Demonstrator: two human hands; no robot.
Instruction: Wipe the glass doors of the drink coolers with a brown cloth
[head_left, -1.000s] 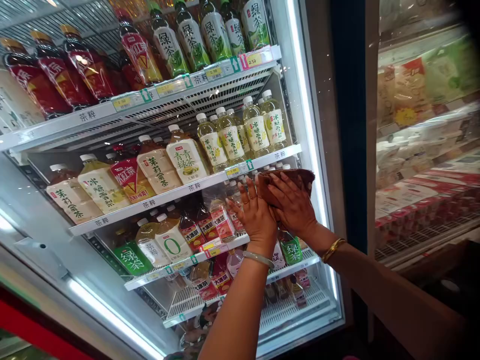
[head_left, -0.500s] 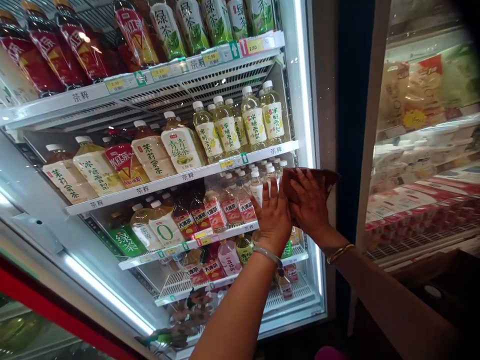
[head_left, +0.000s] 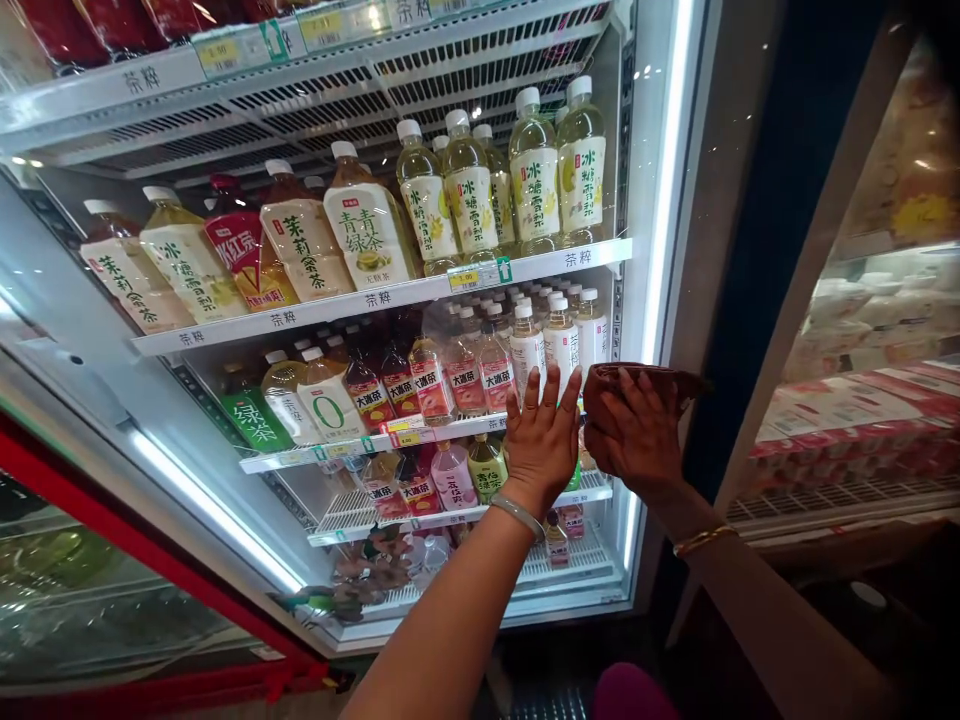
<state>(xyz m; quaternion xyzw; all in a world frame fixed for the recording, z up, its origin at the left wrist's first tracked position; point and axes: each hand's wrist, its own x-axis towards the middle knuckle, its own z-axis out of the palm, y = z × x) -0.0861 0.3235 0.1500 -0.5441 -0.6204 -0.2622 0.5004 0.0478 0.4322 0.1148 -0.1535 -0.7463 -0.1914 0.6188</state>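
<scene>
Pressed against the cooler's glass door [head_left: 675,300], my right hand [head_left: 637,430] has its fingers over a folded brown cloth [head_left: 660,385]. Just left of it, my left hand [head_left: 541,440] lies flat on the glass with fingers spread, and holds nothing. It wears a pale bangle; the right wrist has a gold one. Behind the glass, white-labelled bottles [head_left: 561,335] stand above my left hand, and pink-labelled bottles [head_left: 496,375] are to its left. The cloth's lower part is hidden by my right hand.
Larger bottles [head_left: 371,225] line the shelf above. Lower shelves hold more drinks, such as a pink bottle [head_left: 452,478]. On the right is another display with packaged goods [head_left: 840,400]. A red frame [head_left: 150,530] crosses the lower left, and a dark blue post [head_left: 780,200] stands right of the door.
The view has shifted, so the upper shelves sit higher. Both hands are lower relative to the shelves, and a small gap now shows between them. The cloth has moved down the glass with my right hand.
</scene>
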